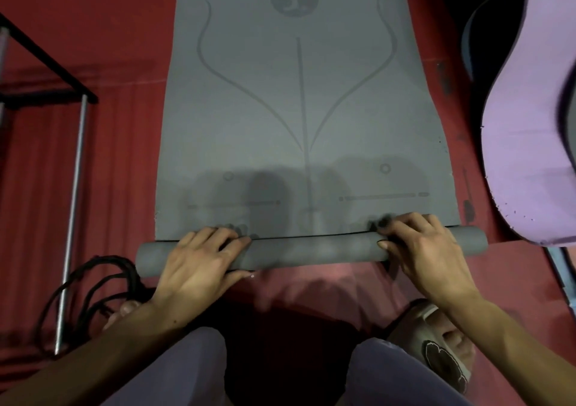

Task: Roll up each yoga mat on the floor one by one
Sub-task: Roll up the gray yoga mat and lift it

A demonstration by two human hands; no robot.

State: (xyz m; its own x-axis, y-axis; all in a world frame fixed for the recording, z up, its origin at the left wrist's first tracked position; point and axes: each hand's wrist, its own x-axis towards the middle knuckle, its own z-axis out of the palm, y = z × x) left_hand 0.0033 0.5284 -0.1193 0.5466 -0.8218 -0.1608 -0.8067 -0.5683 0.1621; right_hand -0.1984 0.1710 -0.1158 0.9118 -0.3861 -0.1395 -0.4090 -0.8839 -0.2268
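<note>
My left hand (202, 259) lies over the rolled end (311, 250) of the grey yoga mat (299, 109), fingers curled over the top, thumb under the near side. My right hand (420, 243) grips the roll too, fingertips blurred where they meet the flat part. Roll sits lower centre; the mat's far end is cut off at the top edge. Purple mat (530, 125) at right, cropped. Black cords (93, 284) lower left, partly hidden by my forearm. Metal frame (73, 187) at left, cropped. Red floor (109, 156).
</note>
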